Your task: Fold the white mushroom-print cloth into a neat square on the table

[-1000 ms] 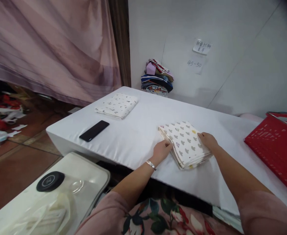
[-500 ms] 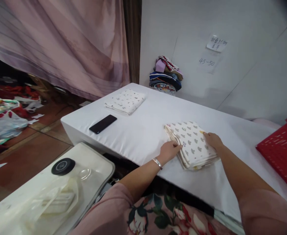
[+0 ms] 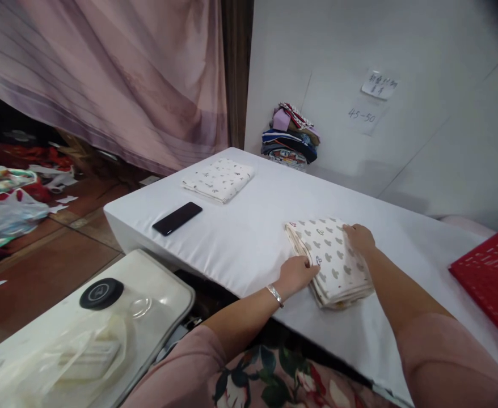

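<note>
A folded white cloth (image 3: pixel 334 255) with a grey mushroom-like print lies on the white-covered table (image 3: pixel 249 232) in front of me. Its layers show along the left and near edges. My left hand (image 3: pixel 298 274), with a silver bracelet at the wrist, pinches the left edge between thumb and fingers. At the far right edge, my right hand (image 3: pixel 361 239) grips the cloth, its fingertips partly hidden. Farther back on the left lies another folded white cloth (image 3: pixel 219 179) with a small dark print, apart from both hands.
A black phone (image 3: pixel 177 219) rests near the table's left edge. To the right stands a red plastic basket (image 3: pixel 489 272). Stacked fabrics (image 3: pixel 290 139) are by the wall. A cream surface (image 3: pixel 155 283) at lower left bears a black round object (image 3: pixel 101 293) and a plastic bag (image 3: pixel 83 357).
My right hand has shifted slightly left and away along the cloth's right edge. My left hand keeps its hold on the left edge. The view has tilted a little.
</note>
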Available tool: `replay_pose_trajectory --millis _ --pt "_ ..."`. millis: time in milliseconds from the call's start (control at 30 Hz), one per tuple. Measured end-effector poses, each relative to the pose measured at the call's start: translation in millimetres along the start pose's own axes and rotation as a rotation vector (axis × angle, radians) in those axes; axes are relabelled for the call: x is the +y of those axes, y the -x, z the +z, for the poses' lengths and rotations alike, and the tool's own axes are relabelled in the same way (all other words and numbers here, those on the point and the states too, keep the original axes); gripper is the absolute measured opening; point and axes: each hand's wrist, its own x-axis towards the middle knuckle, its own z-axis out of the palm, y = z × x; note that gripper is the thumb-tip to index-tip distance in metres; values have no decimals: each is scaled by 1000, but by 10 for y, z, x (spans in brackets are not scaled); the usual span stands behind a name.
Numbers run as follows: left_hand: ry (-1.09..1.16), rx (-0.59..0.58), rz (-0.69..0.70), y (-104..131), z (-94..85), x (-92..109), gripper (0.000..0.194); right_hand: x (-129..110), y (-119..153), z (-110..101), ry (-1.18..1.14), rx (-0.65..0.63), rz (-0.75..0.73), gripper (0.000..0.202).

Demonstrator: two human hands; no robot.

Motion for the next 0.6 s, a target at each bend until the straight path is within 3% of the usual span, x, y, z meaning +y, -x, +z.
replay_pose_trajectory --millis 167,333,600 --pt "-28 -15 9 16 10 -1 32 24 -86 28 5 -27 22 52" --pt "9 -6 26 49 -5 4 43 -75 -208 -34 -6 -78 -5 60" --pt "-38 10 35 34 40 -17 40 -235 -292 96 29 -10 26 54"
